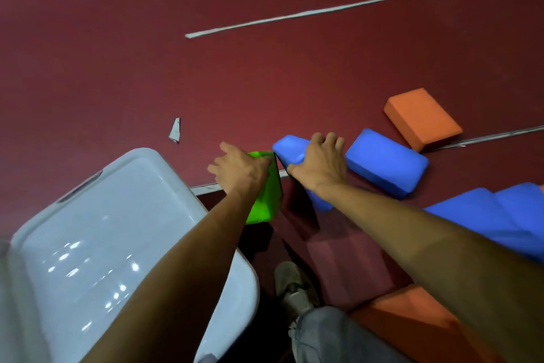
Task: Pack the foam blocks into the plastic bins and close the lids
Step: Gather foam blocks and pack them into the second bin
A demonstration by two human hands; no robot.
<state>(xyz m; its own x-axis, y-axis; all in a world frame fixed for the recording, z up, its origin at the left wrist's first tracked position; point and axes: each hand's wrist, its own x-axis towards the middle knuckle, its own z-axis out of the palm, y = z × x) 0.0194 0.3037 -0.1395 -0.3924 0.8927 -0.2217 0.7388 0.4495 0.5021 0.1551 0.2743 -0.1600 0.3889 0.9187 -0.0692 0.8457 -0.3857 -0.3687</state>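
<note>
You are bent over a dark red carpeted floor [117, 39] crossed by a long white tape line [353, 5] far ahead, with a small grey scrap of tape [175, 130] lying nearer. A second pale strip [494, 136] runs in from the right edge.

At your lower left sits the pale translucent plastic bin [103, 230], its glossy lid on and facing up, and your left forearm crosses its near right corner.

Your left hand [238, 170] lies on the far end of a bright green foam block [265, 201], whose long axis runs from you outward. The fingers are spread loosely past it; motion blur hides the thumb, so I cannot tell whether it grips.

Your right hand [321, 162] grips a blue foam block [290, 146], fingers curled over its top and thumb on the near side. Its long axis slants from far left to near right, just beside the green one.

A second blue foam block [388, 168] lies just right of that hand, with an orange rectangular foam block [421, 118] beyond it. More blue foam pieces [515, 215] and another orange foam piece [412, 318] crowd your right. Bare carpet stretches ahead and to the left.
</note>
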